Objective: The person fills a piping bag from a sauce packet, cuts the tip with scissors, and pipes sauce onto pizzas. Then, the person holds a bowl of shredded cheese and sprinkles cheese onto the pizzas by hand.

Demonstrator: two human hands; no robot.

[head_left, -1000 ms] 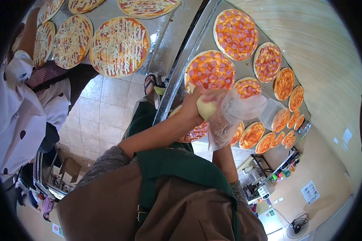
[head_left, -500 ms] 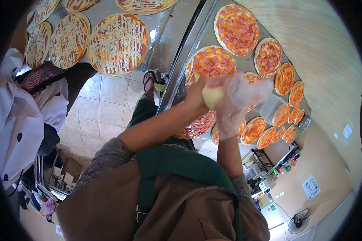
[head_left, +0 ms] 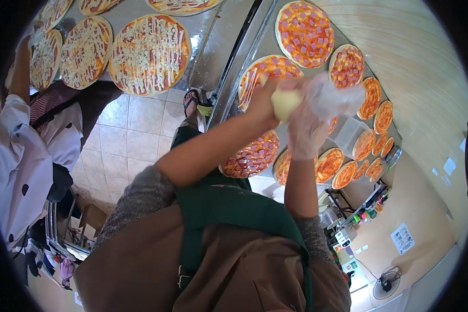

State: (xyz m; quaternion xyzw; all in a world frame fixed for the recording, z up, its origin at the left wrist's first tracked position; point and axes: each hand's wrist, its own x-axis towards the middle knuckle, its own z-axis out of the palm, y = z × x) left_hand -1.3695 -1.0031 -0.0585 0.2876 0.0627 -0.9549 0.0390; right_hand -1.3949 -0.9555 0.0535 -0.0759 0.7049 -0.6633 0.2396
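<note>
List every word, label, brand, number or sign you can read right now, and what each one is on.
None can be read.
Printed sheet on the wall: marks show, too small to read.
White sign with green and red marks, in the background: too small to read.
Pale paper higher on the wall: no legible text.
Bag in the person's hands: no lettering visible, though it is blurred.

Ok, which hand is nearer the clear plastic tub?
Right. The right hand is left of the tub, not touching it; the left hand is farther left.
</note>
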